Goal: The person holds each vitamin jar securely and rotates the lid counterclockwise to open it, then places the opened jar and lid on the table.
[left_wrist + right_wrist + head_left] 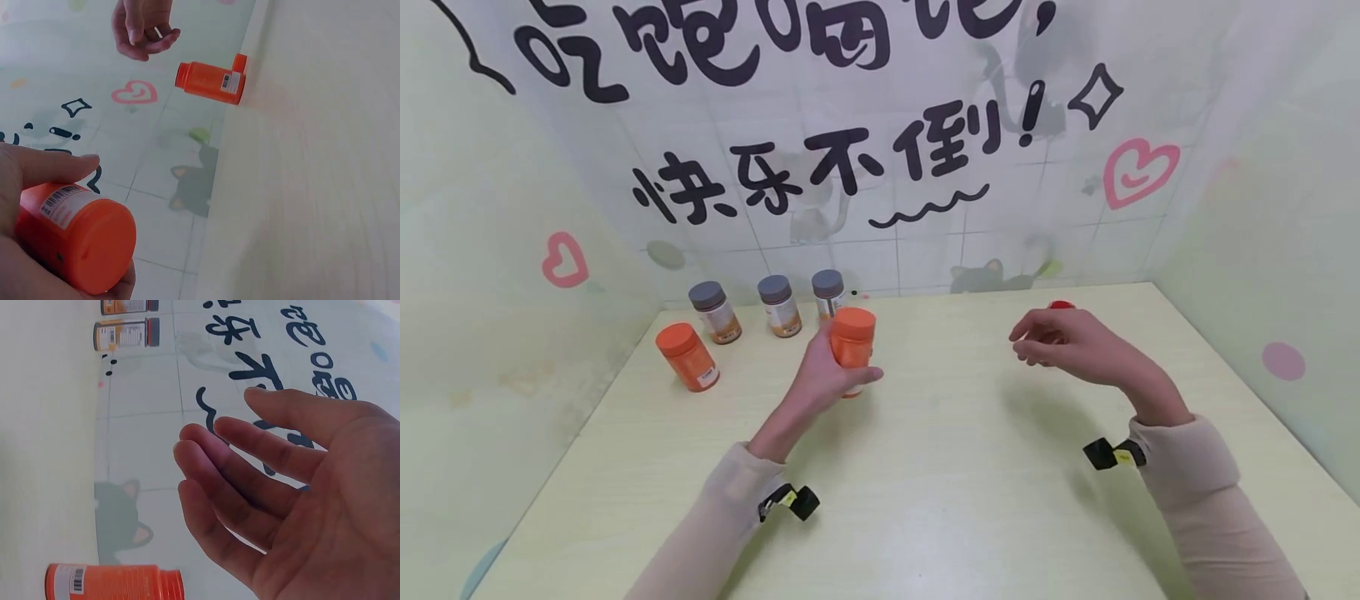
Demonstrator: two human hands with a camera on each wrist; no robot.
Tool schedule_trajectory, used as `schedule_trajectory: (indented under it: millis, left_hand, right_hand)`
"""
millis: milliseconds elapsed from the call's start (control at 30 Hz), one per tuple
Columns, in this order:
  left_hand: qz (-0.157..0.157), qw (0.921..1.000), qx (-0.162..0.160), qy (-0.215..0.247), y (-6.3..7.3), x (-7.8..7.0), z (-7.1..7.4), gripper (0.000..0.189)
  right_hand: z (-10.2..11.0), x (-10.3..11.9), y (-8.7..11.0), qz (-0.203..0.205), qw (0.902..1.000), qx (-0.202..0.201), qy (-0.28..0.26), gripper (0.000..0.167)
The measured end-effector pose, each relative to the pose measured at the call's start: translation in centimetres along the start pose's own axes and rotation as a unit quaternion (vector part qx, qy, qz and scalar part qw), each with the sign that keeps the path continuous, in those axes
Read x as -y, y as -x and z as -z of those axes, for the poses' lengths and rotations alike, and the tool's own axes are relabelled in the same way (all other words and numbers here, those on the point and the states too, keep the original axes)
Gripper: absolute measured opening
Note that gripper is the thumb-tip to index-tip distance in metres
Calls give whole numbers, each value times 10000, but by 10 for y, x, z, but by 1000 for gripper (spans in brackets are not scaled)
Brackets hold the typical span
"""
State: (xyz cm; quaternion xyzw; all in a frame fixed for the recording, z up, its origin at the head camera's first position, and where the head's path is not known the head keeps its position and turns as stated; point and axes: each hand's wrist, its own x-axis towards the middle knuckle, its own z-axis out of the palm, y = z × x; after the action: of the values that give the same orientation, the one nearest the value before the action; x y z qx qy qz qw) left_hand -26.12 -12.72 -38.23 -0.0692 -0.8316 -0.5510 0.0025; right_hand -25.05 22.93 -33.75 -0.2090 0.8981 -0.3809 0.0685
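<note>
My left hand [831, 375] grips an orange bottle [852, 346] round its side, cap upward. In the left wrist view, that bottle's round base [106, 247] faces the camera. On the right, my right hand [1075, 342] is in the air, its fingers loosely bent and holding nothing. A second orange bottle [212, 82] stands at the back of the table without its cap, and an orange cap [239, 62] lies beside it. In the head view my right hand hides most of this bottle; only a red bit [1062, 305] shows above the knuckles.
Another orange bottle [688, 358] stands at the left. Along the back stand three grey-capped bottles, a left one [718, 317], a middle one [781, 308] and a right one [828, 292] partly behind the held bottle. Printed panels [895, 258] wall the table [940, 500].
</note>
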Motion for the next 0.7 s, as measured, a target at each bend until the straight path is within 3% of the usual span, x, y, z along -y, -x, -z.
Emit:
schedule_trajectory:
  millis: [300, 700]
  left_hand:
    - [-348, 9975, 571, -217, 24, -19, -20, 54]
    - [-1420, 9855, 672, -648, 50, -31, -45, 50]
  right_hand:
    - [-25, 18, -5, 255, 9984, -241, 442, 37]
    - [-51, 51, 1, 691, 9955, -354, 546, 39]
